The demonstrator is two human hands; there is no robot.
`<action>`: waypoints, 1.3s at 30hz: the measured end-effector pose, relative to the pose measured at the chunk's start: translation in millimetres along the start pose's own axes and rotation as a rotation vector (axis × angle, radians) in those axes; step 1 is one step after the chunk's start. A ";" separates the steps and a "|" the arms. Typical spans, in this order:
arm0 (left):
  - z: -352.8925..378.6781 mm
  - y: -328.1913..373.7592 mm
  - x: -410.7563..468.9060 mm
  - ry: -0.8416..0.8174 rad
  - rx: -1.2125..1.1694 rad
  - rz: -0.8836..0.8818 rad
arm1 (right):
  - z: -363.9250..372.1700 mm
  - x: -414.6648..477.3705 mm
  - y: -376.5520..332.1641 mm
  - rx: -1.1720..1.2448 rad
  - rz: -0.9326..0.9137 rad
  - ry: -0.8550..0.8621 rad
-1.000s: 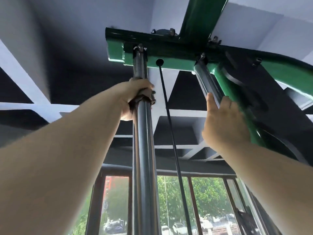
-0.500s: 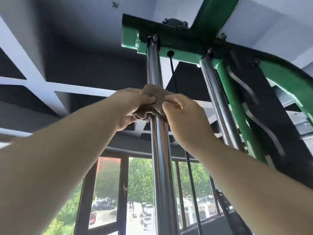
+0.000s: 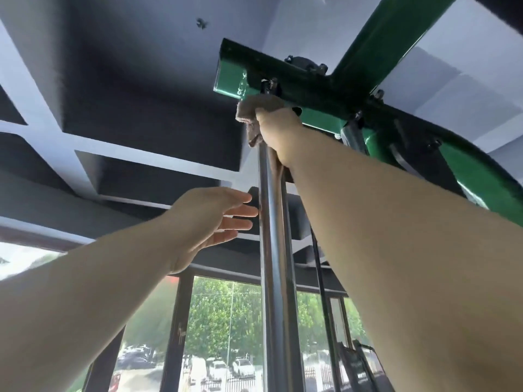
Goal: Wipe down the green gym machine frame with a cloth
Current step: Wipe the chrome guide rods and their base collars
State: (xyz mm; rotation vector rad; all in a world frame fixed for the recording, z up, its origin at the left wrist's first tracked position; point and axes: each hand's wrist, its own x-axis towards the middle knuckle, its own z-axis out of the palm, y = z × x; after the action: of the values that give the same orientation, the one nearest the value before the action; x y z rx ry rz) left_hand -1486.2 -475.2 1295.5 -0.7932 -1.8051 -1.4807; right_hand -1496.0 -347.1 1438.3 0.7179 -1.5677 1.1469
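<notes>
The green machine frame (image 3: pixel 232 77) spans overhead, its crossbar running from centre to the right edge. A chrome guide rod (image 3: pixel 273 250) rises from the bottom of view up to the crossbar. My right hand (image 3: pixel 278 131) grips a beige cloth (image 3: pixel 249 111) around the top of that rod, right under the green crossbar. The cloth bunches out to the left of my fingers. My left hand (image 3: pixel 210 219) hovers lower down, left of the rod, fingers straight and spread, holding nothing.
A second chrome rod (image 3: pixel 352 138) and a black cable (image 3: pixel 325 292) run just right of the first rod. A curved green tube (image 3: pixel 481 176) sweeps down to the right. Behind are a coffered ceiling and a dark-framed window (image 3: pixel 181 321).
The cloth passed from my left hand to my right, which slid it up the rod to the crossbar. My left hand let go and dropped away to the left.
</notes>
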 end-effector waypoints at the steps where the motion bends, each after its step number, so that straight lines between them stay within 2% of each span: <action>1: -0.8 -3.3 -4.0 -0.007 -0.006 -0.003 | -2.0 -7.7 6.2 -0.015 0.019 -0.022; 4: 0.3 -20.0 -25.0 -0.076 -0.018 -0.049 | -15.2 -56.0 33.4 0.028 0.160 -0.139; 7: 13.1 -34.5 -51.0 -0.171 0.000 -0.128 | -37.9 -107.6 42.1 0.009 0.275 -0.396; 10: 24.3 -36.2 -59.7 -0.156 -0.009 -0.155 | -47.3 -114.5 27.3 -0.031 0.385 -0.517; 12: 23.6 -34.4 -58.5 -0.132 -0.003 -0.157 | -39.2 -102.1 15.1 0.044 0.420 -0.441; 14: 20.5 -35.4 -61.2 -0.155 0.000 -0.154 | -24.2 -91.2 7.7 0.120 0.326 -0.279; 16: 17.2 -43.4 -71.4 -0.195 0.009 -0.165 | -10.1 -85.5 10.4 0.067 0.238 -0.164; 18: 15.5 -56.5 -89.1 -0.239 0.045 -0.211 | -4.5 -94.8 22.1 -0.026 0.245 -0.128; 21: 12.9 -76.2 -121.1 -0.267 0.049 -0.299 | -11.9 -146.6 43.8 -0.018 0.351 -0.208; 25: 0.3 -101.2 -149.5 -0.122 -0.063 -0.366 | -28.2 -239.8 65.9 0.159 0.569 -0.415; 27: 0.2 -109.3 -161.4 -0.126 -0.162 -0.418 | -26.6 -250.7 68.1 0.177 0.616 -0.412; 29: 9.7 -118.9 -174.7 -0.217 -0.164 -0.445 | -22.9 -241.4 60.9 0.185 0.615 -0.374; 31: 25.2 -128.4 -184.2 -0.260 -0.137 -0.453 | -18.9 -229.2 55.1 0.169 0.557 -0.300; 33: 37.7 -137.2 -189.6 -0.236 -0.164 -0.451 | -15.0 -226.5 56.7 0.181 0.500 -0.244; 35: 43.0 -145.7 -194.4 -0.231 -0.167 -0.458 | -15.0 -237.9 67.7 0.226 0.523 -0.276; 39: 58.8 -167.1 -221.1 -0.357 -0.044 -0.525 | -22.6 -311.0 105.0 0.309 0.642 -0.416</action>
State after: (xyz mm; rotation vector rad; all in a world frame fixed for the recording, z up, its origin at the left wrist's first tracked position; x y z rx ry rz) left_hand -1494.0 -456.1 1012.9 -0.6633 -2.3891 -1.7930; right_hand -1485.4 -317.9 1110.8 0.7015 -2.0806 1.8265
